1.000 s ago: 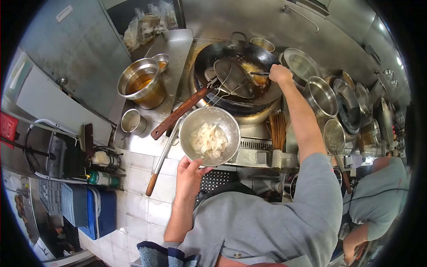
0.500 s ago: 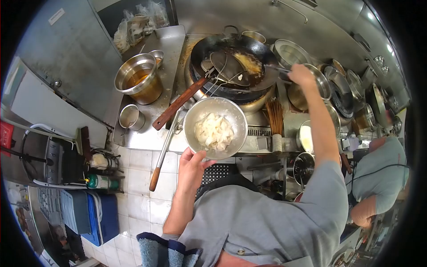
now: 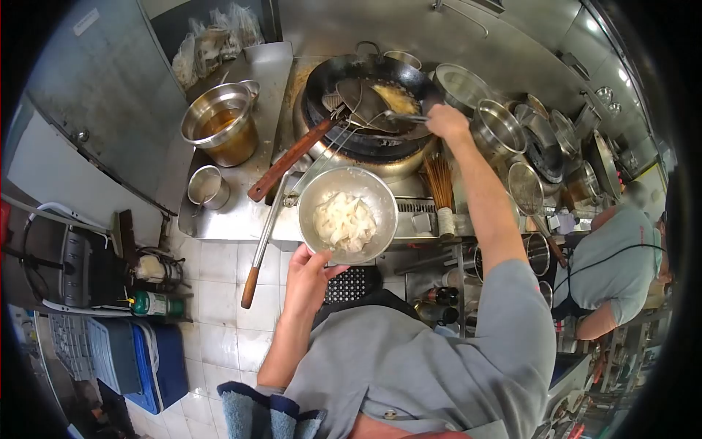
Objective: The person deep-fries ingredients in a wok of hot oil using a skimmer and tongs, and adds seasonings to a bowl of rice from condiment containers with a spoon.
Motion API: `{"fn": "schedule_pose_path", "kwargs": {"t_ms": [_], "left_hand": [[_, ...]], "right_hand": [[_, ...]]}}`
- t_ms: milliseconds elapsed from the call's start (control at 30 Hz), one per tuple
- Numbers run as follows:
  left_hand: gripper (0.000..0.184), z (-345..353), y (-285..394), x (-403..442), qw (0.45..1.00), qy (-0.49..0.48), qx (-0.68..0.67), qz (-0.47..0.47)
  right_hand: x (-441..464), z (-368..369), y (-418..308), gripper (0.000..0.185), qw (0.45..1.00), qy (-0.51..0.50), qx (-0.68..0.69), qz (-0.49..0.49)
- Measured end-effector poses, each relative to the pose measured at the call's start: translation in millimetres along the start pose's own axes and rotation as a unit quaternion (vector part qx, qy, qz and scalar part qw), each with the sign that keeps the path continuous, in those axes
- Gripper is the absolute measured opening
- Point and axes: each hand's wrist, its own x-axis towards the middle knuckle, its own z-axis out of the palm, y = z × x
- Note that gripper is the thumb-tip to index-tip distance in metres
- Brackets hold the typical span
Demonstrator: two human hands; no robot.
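Note:
My left hand (image 3: 311, 272) grips the near rim of a metal bowl (image 3: 307, 192), which holds pale, coated pieces (image 3: 346, 222). Up at the right edge of the black wok (image 3: 323, 77), my right hand (image 3: 447, 121) is closed round the handle of a metal utensil (image 3: 409, 117), its end over the wok. Dark oil with a yellowish, foamy patch (image 3: 397, 99) fills the wok's far right part. A round strainer (image 3: 358, 99) rests in the wok, and a wooden handle (image 3: 292, 159) sticks out toward the lower left.
Left of the stove stand a pot of brown liquid (image 3: 232, 139) and a small metal cup (image 3: 209, 188). A bamboo brush (image 3: 441, 190) lies right of the bowl. Pots and strainers (image 3: 499, 128) crowd the right side. Another person (image 3: 610, 256) is at the far right.
My right hand swung right, away from the wok, then came back left to its edge with the utensil. The bowl stays in my left hand. The camera view has shifted slightly.

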Motion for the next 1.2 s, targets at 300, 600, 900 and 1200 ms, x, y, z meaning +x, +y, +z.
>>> {"fn": "schedule_pose_path", "kwargs": {"t_ms": [300,600,900,1200], "left_hand": [[0.014,-6.3,-6.9,10.6,1.000,0.011,-0.014,0.024],[0.023,5.9,-1.2,24.6,0.999,-0.035,0.015,0.029],[0.007,30.5,-15.4,44.3,0.988,-0.113,0.070,0.077],[0.002,72.5,-18.3,97.4,0.994,-0.087,0.038,0.062]], "right_hand": [[8.3,-27.8,9.4,0.036,0.997,-0.012,-0.045,0.061],[-36.7,-109.4,86.9,0.035,0.991,0.092,0.095,0.014],[-209.9,-121.4,-47.5,0.020,0.943,0.065,-0.022,-0.327],[-138.6,-212.6,3.5,0.018,0.950,0.146,-0.102,-0.255]]}}
